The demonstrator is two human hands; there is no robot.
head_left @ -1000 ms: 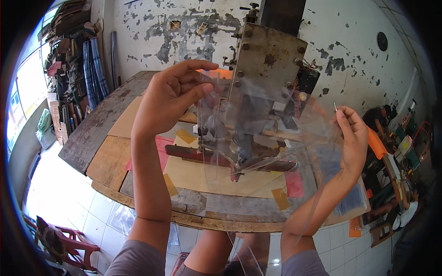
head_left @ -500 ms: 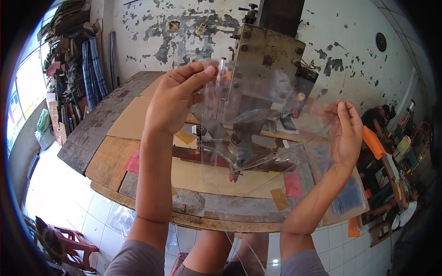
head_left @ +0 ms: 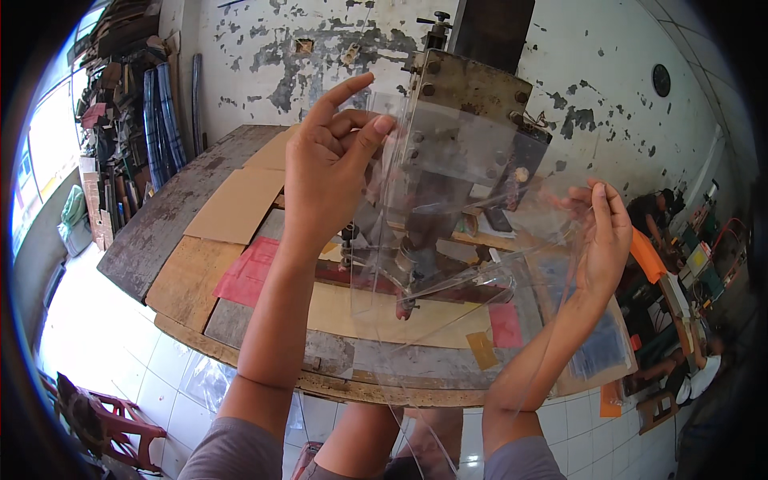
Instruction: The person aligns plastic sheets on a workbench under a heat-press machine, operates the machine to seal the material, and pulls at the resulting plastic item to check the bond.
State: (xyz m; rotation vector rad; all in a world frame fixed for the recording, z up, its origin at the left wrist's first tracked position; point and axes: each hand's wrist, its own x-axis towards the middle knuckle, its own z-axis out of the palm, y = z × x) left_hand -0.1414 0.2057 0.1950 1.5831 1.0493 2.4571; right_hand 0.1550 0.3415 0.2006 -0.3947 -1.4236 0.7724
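A clear plastic sheet [head_left: 448,152] hangs in front of me, see-through, with creases and folds running across its lower part. My left hand [head_left: 332,164] is closed on its upper left edge between thumb and bent fingers, the index finger stretched upward. At the right, my right hand [head_left: 602,236] pinches the sheet's other side with thumb and fingertips, a little lower than the left. Behind the sheet stands a heavy metal press [head_left: 472,84], its lower parts seen blurred through the plastic.
The worn wooden table [head_left: 232,340] carries cardboard pieces [head_left: 232,204], a pink sheet [head_left: 250,272] and a stack of clear bluish film [head_left: 598,348]. A red plastic stool [head_left: 132,428] stands on the floor at left. Another person [head_left: 654,212] sits at the far right.
My left hand has shifted right and its index finger has lifted away from the thumb. The sheet's upper part now lies flatter across the press. My right hand has barely moved.
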